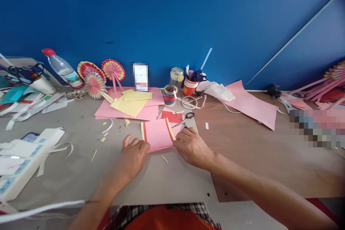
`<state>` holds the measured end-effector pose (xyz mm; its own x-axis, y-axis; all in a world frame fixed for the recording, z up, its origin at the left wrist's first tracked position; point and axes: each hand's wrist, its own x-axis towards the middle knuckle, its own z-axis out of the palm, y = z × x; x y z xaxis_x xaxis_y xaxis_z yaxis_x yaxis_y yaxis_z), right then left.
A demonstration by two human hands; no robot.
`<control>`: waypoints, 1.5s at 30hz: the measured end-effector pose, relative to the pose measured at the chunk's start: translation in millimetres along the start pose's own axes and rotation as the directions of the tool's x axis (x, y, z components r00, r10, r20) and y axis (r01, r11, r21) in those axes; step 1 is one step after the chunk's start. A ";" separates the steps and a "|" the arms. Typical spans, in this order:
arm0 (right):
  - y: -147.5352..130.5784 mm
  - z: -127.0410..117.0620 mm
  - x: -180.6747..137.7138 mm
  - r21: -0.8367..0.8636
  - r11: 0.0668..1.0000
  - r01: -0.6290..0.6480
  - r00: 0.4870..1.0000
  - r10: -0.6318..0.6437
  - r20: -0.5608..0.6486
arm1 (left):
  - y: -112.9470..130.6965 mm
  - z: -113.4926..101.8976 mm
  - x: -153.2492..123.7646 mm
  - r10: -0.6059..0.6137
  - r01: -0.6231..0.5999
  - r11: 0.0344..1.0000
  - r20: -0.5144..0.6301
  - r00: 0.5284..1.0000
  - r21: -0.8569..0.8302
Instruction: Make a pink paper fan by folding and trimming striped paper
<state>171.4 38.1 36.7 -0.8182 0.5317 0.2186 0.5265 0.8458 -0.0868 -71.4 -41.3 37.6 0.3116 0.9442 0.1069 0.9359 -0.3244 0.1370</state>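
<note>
Left hand [136,150] and right hand [192,146] hold the pink paper [158,133] by its two near corners.
Both hands are closed narrow, fingers curled over the paper, one at each end of its near edge, so neither is nearer. That edge, which looks folded into a thin band, runs left to right between them, roughly parallel to the front edge of the worktop [167,185]; the rest of the paper extends away from the hands toward the back edge. It looks about square, with no clear long axis. Red-and-yellow borders [143,131] line its left and right sides. Scissors [189,115] lie just beyond its far right corner. Whether the near edge is lifted cannot be told.
</note>
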 end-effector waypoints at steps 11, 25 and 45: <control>-4.5 -104.1 5.5 0.549 0.752 -0.363 0.875 0.074 0.478 | -0.1 -77.9 1.0 -0.035 0.265 0.805 0.405 0.914 -0.531; 5.9 -81.3 21.6 0.543 0.628 -0.557 0.788 0.194 0.584 | -15.8 -69.7 15.4 -0.096 0.293 0.810 0.379 0.921 -0.507; -8.2 7.6 12.5 0.293 0.778 -0.556 0.747 0.312 0.587 | 4.1 -9.2 14.2 -0.089 0.120 0.989 0.293 0.952 -0.090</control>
<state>155.2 38.1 32.8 -0.5820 0.6871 -0.4348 0.7968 0.3753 -0.4735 -64.7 -29.7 48.7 0.2611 0.9446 -0.1987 0.9480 -0.2122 0.2370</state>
